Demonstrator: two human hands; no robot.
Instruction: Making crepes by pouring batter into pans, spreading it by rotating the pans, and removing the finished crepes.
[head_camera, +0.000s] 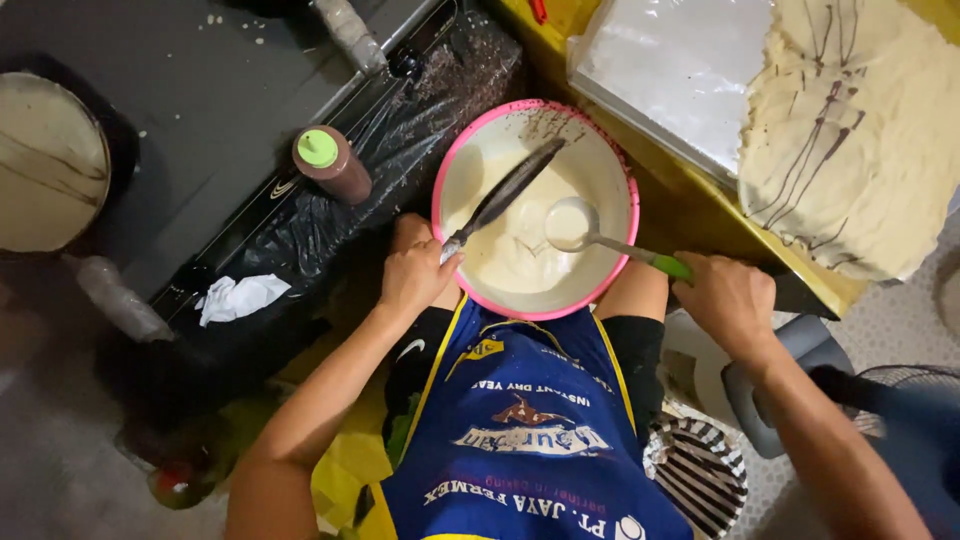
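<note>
A pink-rimmed basin (632, 215) of pale batter rests on my knees. My left hand (415, 275) grips the handle of a flat metal spatula (505, 192) whose blade lies across the basin's left side. My right hand (730, 300) holds the green handle of a ladle (572, 222), its round cup full of batter over the middle of the basin. A brown squeeze bottle with a green cap (330, 162) stands to the left of the basin.
A round griddle with pale batter (45, 160) sits at the far left on a dark stove top. A stack of thin crepes with chocolate lines (860, 140) lies at the upper right beside a white plastic-covered sheet (680, 65). Crumpled white paper (238, 296) lies lower left. A fan (880, 400) stands at the right.
</note>
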